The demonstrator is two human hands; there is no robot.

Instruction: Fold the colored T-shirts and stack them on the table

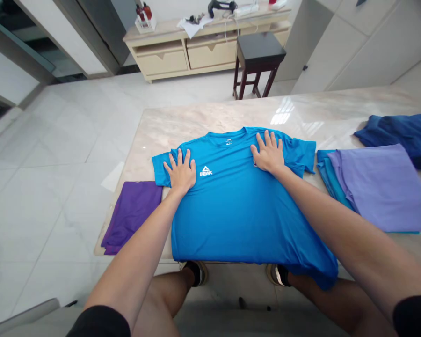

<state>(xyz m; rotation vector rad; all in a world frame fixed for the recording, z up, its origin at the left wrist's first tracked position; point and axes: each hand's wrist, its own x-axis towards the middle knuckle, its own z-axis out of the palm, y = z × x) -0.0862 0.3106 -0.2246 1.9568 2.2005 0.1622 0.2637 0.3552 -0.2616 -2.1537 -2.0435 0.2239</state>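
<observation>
A blue T-shirt (pixel 228 210) with a white PEAK logo lies front side up, its collar towards the far side. Its lower edge hangs over the near edge of the marble-look table (pixel 168 119). My left hand (pixel 180 173) rests flat on the shirt's left chest area, beside the logo, fingers spread. On the upper right, below the shoulder, my right hand (pixel 269 153) presses flat with fingers apart, partly covering a small white mark. Some wrinkles run down the right side of the shirt.
Folded purple cloth (pixel 133 210) lies at the table's left end. To the right sit a stack topped by a lavender folded garment (pixel 382 187) and dark blue clothing (pixel 403 133). Beyond the table stand a dark stool (pixel 261 49) and a cream cabinet (pixel 210 55).
</observation>
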